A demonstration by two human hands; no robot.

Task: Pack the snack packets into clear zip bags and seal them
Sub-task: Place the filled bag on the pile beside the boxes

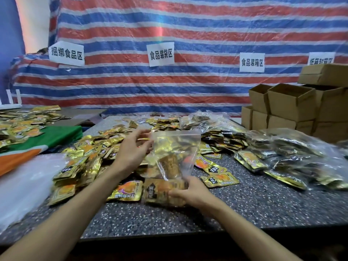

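Zip bag (pixel 175 153) on table (pixel 244 204); packets (pixel 79 166) left; filled bags (pixel 293 155) right, boxes (pixel 290 104) behind.

Our right hand (pixel 190 193) grips the bottom of the clear zip bag (pixel 177 146) holding gold snack packets (pixel 169 163); our left hand (pixel 131 152) is at its upper edge.

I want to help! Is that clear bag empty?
Not empty. Gold snack packets show through the clear zip bag, bunched in its lower half, which the right hand grips.
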